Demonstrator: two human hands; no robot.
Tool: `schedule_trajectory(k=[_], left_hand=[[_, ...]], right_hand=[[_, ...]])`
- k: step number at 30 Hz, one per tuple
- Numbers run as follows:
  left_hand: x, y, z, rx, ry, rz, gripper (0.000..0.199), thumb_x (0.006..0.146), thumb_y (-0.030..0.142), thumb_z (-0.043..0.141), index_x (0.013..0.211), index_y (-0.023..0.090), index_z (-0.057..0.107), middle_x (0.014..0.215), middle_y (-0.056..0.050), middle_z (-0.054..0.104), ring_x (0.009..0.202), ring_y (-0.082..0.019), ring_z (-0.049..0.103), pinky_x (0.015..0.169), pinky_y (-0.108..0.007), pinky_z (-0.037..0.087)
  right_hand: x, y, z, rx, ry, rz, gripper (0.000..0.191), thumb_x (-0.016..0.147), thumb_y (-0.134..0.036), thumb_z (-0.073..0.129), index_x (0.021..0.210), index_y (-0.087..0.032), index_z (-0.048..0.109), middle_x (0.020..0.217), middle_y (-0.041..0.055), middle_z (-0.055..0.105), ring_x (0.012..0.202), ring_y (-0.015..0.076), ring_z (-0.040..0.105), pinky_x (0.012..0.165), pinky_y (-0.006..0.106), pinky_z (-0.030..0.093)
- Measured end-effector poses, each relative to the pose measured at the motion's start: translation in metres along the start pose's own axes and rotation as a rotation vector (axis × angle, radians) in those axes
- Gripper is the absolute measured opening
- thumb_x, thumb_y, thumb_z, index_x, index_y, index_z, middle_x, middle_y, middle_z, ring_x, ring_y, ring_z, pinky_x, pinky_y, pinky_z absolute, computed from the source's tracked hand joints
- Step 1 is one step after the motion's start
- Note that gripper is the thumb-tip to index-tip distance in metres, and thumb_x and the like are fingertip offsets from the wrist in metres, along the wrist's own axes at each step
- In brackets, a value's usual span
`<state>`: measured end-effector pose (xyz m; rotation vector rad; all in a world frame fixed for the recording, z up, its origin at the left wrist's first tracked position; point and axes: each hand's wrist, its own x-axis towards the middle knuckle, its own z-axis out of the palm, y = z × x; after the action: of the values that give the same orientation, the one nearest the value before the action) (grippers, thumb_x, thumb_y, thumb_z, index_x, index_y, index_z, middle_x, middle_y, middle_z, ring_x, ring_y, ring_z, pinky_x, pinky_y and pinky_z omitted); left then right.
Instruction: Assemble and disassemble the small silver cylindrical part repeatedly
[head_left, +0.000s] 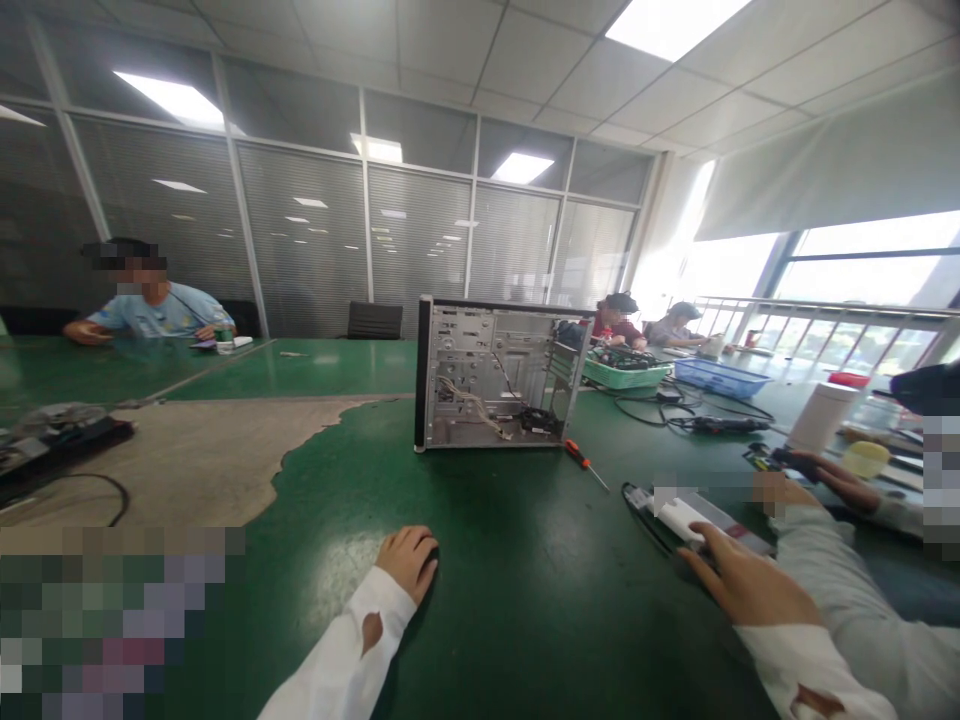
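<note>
My left hand (409, 562) rests palm down on the green tabletop, fingers loosely bent and nothing seen in it. Over at the right, my right hand (757, 585) is open with its fingers apart, at the near edge of a flat white-and-grey box-like device (686, 518) with a black cable; I cannot tell whether it touches it. Beyond both hands stands an open computer case (499, 375), upright, its side facing me and loose cables inside. An orange-and-black screwdriver (578, 455) lies by the case's lower right corner.
A co-worker's grey sleeve (832, 570) and hand are close beside my right hand. Green (626, 376) and blue baskets (720, 378) stand at the back right, with black cables (701, 425) before them. Torn brown covering (217, 455) lies left. Other people sit around the table.
</note>
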<state>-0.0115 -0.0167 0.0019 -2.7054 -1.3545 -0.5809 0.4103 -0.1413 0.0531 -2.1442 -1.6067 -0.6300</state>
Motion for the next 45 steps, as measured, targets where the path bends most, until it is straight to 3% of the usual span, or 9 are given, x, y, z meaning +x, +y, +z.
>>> schedule_trajectory(k=[3, 6, 11, 15, 20, 27, 31, 36, 45], left_hand=[[0.0, -0.001, -0.001, -0.022, -0.003, 0.008, 0.023, 0.072, 0.022, 0.042, 0.092, 0.022, 0.053, 0.1, -0.005, 0.054, 0.095, -0.022, 0.045, 0.076, -0.037, 0.035], [0.0, -0.002, -0.002, -0.051, -0.005, 0.008, 0.024, 0.073, 0.022, 0.04, 0.093, 0.022, 0.053, 0.101, -0.006, 0.054, 0.095, -0.021, 0.046, 0.076, -0.036, 0.036], [-0.001, -0.004, -0.006, -0.045, -0.003, -0.097, 0.034, 0.068, 0.013, 0.041, 0.1, 0.019, 0.05, 0.105, -0.007, 0.053, 0.097, -0.022, 0.045, 0.079, -0.036, 0.036], [-0.002, -0.007, -0.009, -0.046, -0.012, -0.22, 0.049, 0.059, 0.007, 0.043, 0.108, 0.015, 0.044, 0.11, -0.01, 0.051, 0.102, -0.023, 0.043, 0.083, -0.037, 0.035], [-0.006, -0.008, -0.008, -0.12, 0.02, -0.22, 0.06, 0.055, 0.007, 0.043, 0.114, 0.013, 0.036, 0.111, -0.012, 0.05, 0.103, -0.024, 0.044, 0.084, -0.038, 0.034], [0.001, -0.003, -0.002, -0.228, 0.179, -0.076, 0.058, 0.066, 0.027, 0.049, 0.119, 0.015, 0.028, 0.106, -0.012, 0.052, 0.098, -0.024, 0.048, 0.083, -0.04, 0.036], [0.01, 0.001, 0.001, -0.19, 0.192, -0.044, 0.056, 0.068, 0.03, 0.05, 0.118, 0.015, 0.029, 0.11, -0.012, 0.051, 0.099, -0.024, 0.048, 0.082, -0.039, 0.038], [0.013, 0.006, 0.003, -0.16, 0.254, -0.106, 0.049, 0.067, 0.027, 0.051, 0.111, 0.015, 0.036, 0.104, -0.011, 0.054, 0.095, -0.023, 0.05, 0.08, -0.037, 0.039], [0.011, 0.008, -0.004, -0.151, 0.25, -0.054, 0.034, 0.07, 0.026, 0.049, 0.102, 0.016, 0.043, 0.099, -0.008, 0.057, 0.092, -0.021, 0.052, 0.075, -0.032, 0.041]], right_hand=[[0.006, -0.063, -0.021, 0.089, -0.034, -0.298, 0.035, 0.076, -0.041, 0.038, 0.1, -0.018, 0.05, 0.087, 0.0092, 0.062, 0.074, 0.0213, 0.058, 0.063, 0.031, 0.041], [0.007, -0.142, -0.03, 0.223, -0.105, -0.474, 0.029, 0.079, -0.033, 0.038, 0.102, -0.019, 0.047, 0.086, 0.0065, 0.061, 0.076, 0.0192, 0.056, 0.067, 0.029, 0.038], [0.018, -0.251, -0.011, 0.329, -0.259, -0.645, 0.035, 0.071, -0.027, 0.052, 0.105, -0.019, 0.044, 0.078, 0.0051, 0.062, 0.073, 0.0202, 0.056, 0.064, 0.028, 0.036], [0.03, -0.296, 0.008, 0.371, -0.265, -0.671, 0.043, 0.07, -0.027, 0.053, 0.11, -0.018, 0.041, 0.082, 0.0079, 0.061, 0.076, 0.0219, 0.055, 0.065, 0.03, 0.036], [0.02, -0.289, 0.038, 0.673, -0.187, -0.593, 0.055, 0.073, -0.035, 0.046, 0.122, -0.017, 0.027, 0.088, 0.0071, 0.056, 0.08, 0.0194, 0.053, 0.072, 0.032, 0.037], [0.015, -0.254, 0.09, 1.284, -0.205, -0.201, 0.032, 0.078, -0.036, 0.037, 0.105, -0.02, 0.038, 0.076, 0.0013, 0.053, 0.063, 0.0125, 0.054, 0.059, 0.024, 0.045], [0.019, -0.258, 0.093, 1.321, -0.297, -0.166, 0.029, 0.076, -0.036, 0.04, 0.099, -0.019, 0.041, 0.073, 0.0008, 0.053, 0.057, 0.0116, 0.053, 0.052, 0.023, 0.044], [0.016, -0.262, 0.097, 1.281, -0.287, -0.228, 0.025, 0.073, -0.03, 0.044, 0.095, -0.019, 0.044, 0.068, -0.0004, 0.054, 0.05, 0.0107, 0.051, 0.047, 0.023, 0.042], [0.016, -0.259, 0.09, 1.211, -0.301, -0.304, 0.026, 0.069, -0.021, 0.045, 0.095, -0.019, 0.046, 0.071, -0.0001, 0.057, 0.054, 0.0103, 0.051, 0.051, 0.022, 0.043]])
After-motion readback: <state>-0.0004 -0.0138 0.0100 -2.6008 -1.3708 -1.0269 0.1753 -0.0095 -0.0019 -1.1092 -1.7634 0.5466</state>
